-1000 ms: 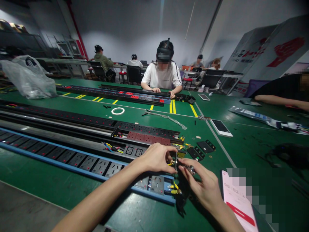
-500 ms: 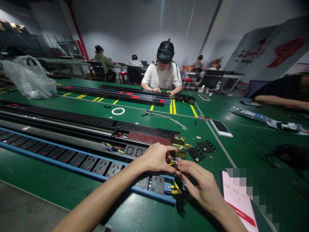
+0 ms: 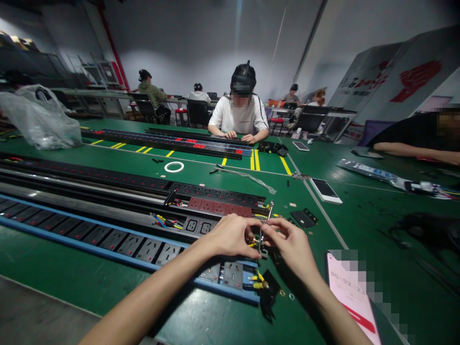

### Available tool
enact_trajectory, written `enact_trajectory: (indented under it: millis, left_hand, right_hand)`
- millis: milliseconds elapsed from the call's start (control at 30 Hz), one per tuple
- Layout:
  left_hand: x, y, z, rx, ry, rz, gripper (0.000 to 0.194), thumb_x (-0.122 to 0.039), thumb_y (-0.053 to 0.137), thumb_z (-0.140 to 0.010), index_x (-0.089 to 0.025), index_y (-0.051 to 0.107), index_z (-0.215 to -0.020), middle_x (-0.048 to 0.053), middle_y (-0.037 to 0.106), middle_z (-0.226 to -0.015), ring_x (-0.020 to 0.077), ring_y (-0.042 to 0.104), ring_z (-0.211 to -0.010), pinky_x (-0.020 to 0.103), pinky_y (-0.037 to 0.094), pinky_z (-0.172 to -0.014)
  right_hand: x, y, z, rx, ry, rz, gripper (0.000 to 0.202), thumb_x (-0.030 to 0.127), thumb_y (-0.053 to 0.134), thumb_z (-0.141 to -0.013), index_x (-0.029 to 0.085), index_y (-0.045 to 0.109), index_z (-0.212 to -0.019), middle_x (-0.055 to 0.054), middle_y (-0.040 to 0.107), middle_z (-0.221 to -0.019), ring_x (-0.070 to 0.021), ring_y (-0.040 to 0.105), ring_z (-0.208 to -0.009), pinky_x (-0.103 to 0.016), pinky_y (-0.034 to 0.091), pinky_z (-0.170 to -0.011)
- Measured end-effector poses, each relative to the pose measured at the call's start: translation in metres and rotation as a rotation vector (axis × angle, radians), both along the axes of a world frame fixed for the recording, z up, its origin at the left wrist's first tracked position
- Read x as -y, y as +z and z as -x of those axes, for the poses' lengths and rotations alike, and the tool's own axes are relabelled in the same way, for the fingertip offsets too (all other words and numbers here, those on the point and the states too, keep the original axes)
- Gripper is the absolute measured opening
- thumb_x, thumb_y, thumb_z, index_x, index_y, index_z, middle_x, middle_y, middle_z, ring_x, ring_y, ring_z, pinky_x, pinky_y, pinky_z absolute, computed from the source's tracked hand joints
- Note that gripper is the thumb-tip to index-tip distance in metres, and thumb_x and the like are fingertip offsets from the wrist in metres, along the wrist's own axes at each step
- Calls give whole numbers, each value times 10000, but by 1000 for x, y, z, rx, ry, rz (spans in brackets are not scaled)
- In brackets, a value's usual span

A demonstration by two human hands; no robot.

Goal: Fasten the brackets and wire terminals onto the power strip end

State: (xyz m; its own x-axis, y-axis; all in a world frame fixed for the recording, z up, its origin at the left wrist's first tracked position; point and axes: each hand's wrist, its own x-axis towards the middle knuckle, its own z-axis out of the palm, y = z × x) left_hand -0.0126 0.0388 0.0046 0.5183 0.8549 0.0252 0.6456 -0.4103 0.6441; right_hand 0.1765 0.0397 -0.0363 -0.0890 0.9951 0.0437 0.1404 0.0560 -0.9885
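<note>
My left hand is closed by the end of the socket strips, thumb and fingers pinching a thin end plate seen nearly edge-on. Yellow-sleeved wire ends show beside its fingertips. Opposite it, my right hand has its thumb and fingers closed on a slim, shiny metal wrench, held upright against the plate. Its lower forked end shows below the fingers. Beneath my hands lies the blue-edged socket strip, with yellow wires attached to a black end plate.
Black socket strips lie behind. A black plate, small washers and a pink-screened phone are to the right. A white phone and a white ring lie farther back. A person sits opposite.
My right hand has risen and turned, bringing the wrench from below the fingers to upright beside the plate. Washers on the table are now uncovered. My left hand keeps its pinch.
</note>
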Motion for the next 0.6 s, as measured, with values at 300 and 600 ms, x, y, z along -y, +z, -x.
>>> enact_trajectory:
  millis: [300, 600]
  left_hand:
    - [-1, -1, 0, 13, 12, 6, 676, -440, 837, -604, -256, 658, -1229, 21, 767, -892, 233, 726, -838, 252, 492, -698]
    - [1, -2, -1, 37, 17, -5, 632, -381, 804, -618, -241, 665, -1218, 22, 764, -880, 227, 722, -836, 238, 488, -681]
  right_hand:
    - [27, 0, -17, 185, -189, -389, 211, 399, 663, -878, 204, 671, -958, -70, 749, -957, -208, 724, -859, -299, 587, -781]
    - [43, -4, -20, 452, 109, -852, 211, 107, 603, -906, 210, 617, -1090, -65, 729, -1006, -170, 710, -928, -256, 572, -832]
